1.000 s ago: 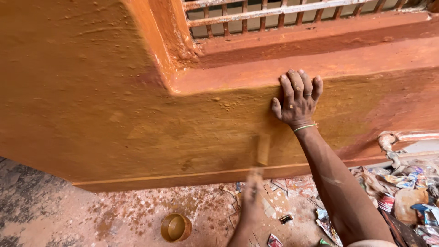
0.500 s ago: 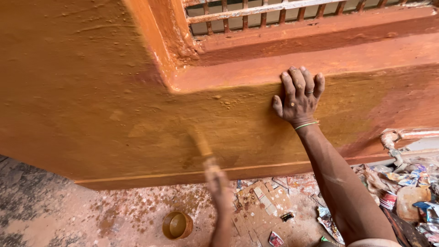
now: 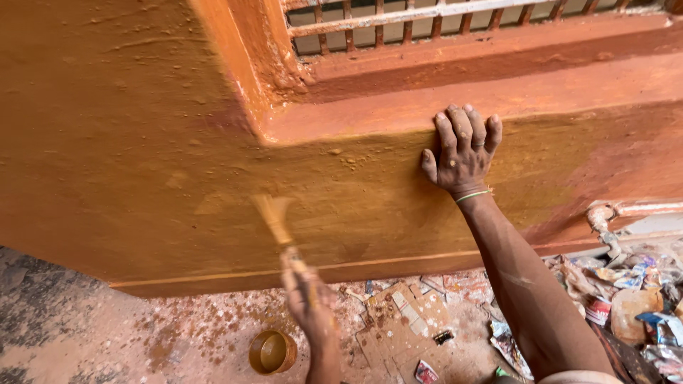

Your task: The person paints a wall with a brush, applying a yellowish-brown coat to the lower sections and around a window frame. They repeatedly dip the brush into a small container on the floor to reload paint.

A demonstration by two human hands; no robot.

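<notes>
Painting the orange wall [image 3: 128,142] is the step in hand, judging by the wet sheen below the ledge [image 3: 427,107]. Left hand [image 3: 311,306], low centre of the frame, is gripping a paint brush [image 3: 279,222]; fingers are closed round the handle, bristles pointing up and pressing on the wall face left of centre. Brush and hand are blurred, so the stroke is under way. Right hand [image 3: 461,151], upper right of centre, is lying flat on the wall just under the ledge, fingers spread and empty, bracing. A thin band is showing at that wrist. A small round paint pot [image 3: 272,351] is standing on the spattered ground [image 3: 107,334] at the bottom centre, just left of the brush arm. Flattened cardboard [image 3: 398,320] and crumpled litter [image 3: 626,291] are lying at lower right; a barred grille [image 3: 441,21] is running along the top.

Next move, as I judge it, calls for an even stroke across the duller patch, then a reload at the pot.

Against the frame half a second ago, the brush is sitting further right and higher on the wall; the right hand is holding the same spot.
</notes>
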